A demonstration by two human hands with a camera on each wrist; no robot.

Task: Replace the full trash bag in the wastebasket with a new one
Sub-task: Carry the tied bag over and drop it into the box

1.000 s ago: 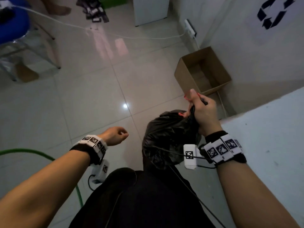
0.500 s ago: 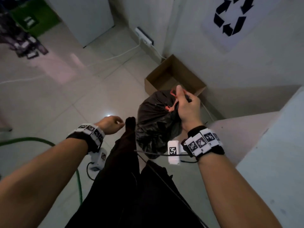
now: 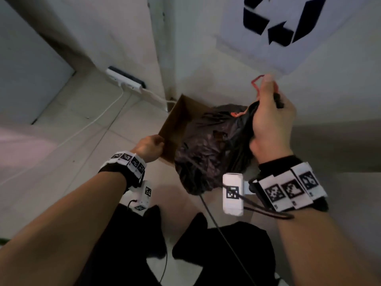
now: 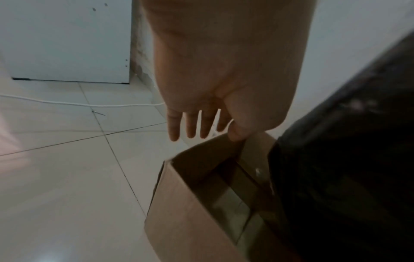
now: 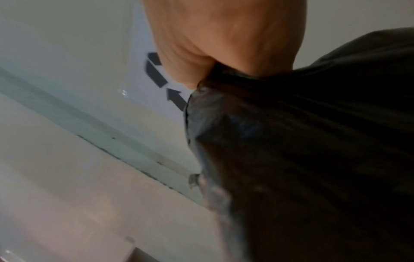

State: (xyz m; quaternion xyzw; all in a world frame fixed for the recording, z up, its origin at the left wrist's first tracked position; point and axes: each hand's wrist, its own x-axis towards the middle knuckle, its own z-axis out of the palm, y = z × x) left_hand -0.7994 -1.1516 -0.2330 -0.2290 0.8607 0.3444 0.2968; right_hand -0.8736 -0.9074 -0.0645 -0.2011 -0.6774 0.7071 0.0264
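Bag first: the full black plastic trash bag point(image 3: 208, 149) hangs from the right hand point(image 3: 270, 122), whose fingers are clenched round the gathered neck, with the thin red drawstring point(image 3: 256, 83) looping out above the thumb. It sits right over the open brown cardboard box point(image 3: 171, 129) on the floor, its belly seemingly inside the box mouth, though how deep I cannot tell. The film looks soft, crinkly and slack, bulging unevenly, so I'd judge the load moderate and lumpy, nothing stiff. The neck is the sensible place to hold it; thin plastic like that could stretch or tear if taken by the side.

The left hand point(image 3: 148, 147) is down at the near edge of the box. In the left wrist view the fingers point(image 4: 192, 124) hang straight and relaxed while the thumb rests by the cardboard rim; it grasps nothing that I can make out.

Around them: the white wall with a black recycling-arrows sign point(image 3: 282, 23) just behind, a white power strip point(image 3: 125, 80) on the tiles with its white cable point(image 3: 103, 114) trailing past the box, and the pale tiled floor point(image 3: 61, 172). The box walls look the likeliest thing to snag the bag.
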